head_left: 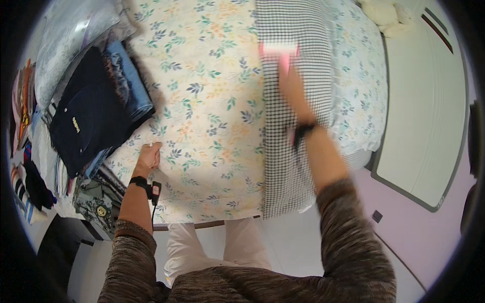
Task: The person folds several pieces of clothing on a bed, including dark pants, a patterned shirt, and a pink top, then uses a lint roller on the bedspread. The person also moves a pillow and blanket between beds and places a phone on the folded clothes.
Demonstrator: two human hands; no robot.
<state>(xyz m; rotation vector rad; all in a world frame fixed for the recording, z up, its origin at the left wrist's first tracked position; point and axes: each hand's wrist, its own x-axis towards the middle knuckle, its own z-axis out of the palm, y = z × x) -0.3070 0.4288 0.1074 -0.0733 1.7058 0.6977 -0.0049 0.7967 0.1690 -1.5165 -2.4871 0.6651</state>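
Observation:
My right hand [292, 88], blurred by motion, grips the pink handle of a lint roller [279, 50] with a wide white roll. The roller lies against a black-and-white checked cloth [289, 156] that runs along the bed near its head end. On the left, my left hand [149, 156] is closed into a loose fist and leans on the flowered bed sheet [212, 101]. A small white spot, perhaps a ring, shows at its fingers. Nothing held can be made out in it.
Folded dark clothes [88, 113] and blue jeans [132, 83] are piled left of my left hand, below a clear plastic bag [76, 35]. Camouflage clothing [98, 197] hangs at the bed's near left corner. A pale headboard [424, 106] and cream plush toy [386, 17] stand right.

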